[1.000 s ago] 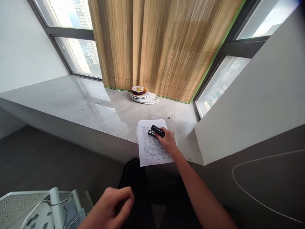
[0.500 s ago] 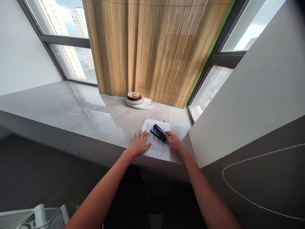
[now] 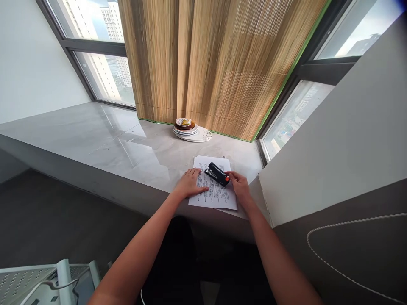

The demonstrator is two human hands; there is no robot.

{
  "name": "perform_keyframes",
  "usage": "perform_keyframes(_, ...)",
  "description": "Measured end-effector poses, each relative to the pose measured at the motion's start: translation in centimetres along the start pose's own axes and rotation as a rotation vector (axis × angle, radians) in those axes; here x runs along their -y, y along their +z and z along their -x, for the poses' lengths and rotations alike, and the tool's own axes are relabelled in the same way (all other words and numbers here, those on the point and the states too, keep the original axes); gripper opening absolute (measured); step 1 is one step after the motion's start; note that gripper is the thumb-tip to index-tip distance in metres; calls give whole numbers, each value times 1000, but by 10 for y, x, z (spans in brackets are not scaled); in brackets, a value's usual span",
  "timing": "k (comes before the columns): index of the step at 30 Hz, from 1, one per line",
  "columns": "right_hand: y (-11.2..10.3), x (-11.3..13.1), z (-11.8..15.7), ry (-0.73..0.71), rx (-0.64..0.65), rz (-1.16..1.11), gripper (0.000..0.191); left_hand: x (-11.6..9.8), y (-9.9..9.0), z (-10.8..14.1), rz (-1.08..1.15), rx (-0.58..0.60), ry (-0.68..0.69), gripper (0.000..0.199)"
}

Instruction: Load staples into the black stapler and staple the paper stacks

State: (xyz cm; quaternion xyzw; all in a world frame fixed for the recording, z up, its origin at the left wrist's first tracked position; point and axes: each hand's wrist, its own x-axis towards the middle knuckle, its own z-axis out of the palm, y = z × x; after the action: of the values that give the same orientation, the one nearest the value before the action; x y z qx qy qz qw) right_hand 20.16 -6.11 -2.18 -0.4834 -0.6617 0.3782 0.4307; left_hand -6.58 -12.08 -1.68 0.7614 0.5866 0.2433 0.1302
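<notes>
A black stapler (image 3: 217, 174) with an orange-red rear end lies slantwise over several printed sheets of paper (image 3: 216, 197), its jaws parted toward the upper left. My right hand (image 3: 241, 186) is closed, thumb and index finger at the stapler's rear end beside the right edge of the paper; the exact contact is partly hidden. On the left edge of the paper rests my left hand (image 3: 189, 184), its thumb stretched across the print and its fingers lying forward. The lower edges of the sheets do not line up at the bottom right.
Behind the paper, a stack of plates and small dishes (image 3: 186, 130) stands on the glossy ledge (image 3: 133, 156). A bamboo blind (image 3: 203, 63) hangs behind it. A wall (image 3: 330, 140) rises close on the right, with a looped cord (image 3: 313, 250). A pale metal rack (image 3: 63, 279) is lower left.
The view has shifted slightly. My left fingers, spread before, lie closer together, with the thumb farther over the paper. My right fingers have shifted back, exposing the stapler's orange-red end. The sheets look less aligned.
</notes>
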Motion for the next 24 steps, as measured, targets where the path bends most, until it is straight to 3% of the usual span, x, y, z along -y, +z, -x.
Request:
perform_keyframes(4,4,4,1,-35,94,-39,54,1,-1,-1,12,-41,25,84)
perform_keyframes(10,0,4,-7,60,169,-147,54,11,3,-6,107,-71,4,48)
perform_keyframes(15,-13,12,-10,177,249,-187,62,13,4,-5,179,-108,-74,73)
perform_keyframes(20,0,25,-15,-39,141,57,62,16,8,-4,251,-135,-103,80)
perform_keyframes(24,27,37,-15,-200,144,324,44,18,8,-9,477,-231,-147,60)
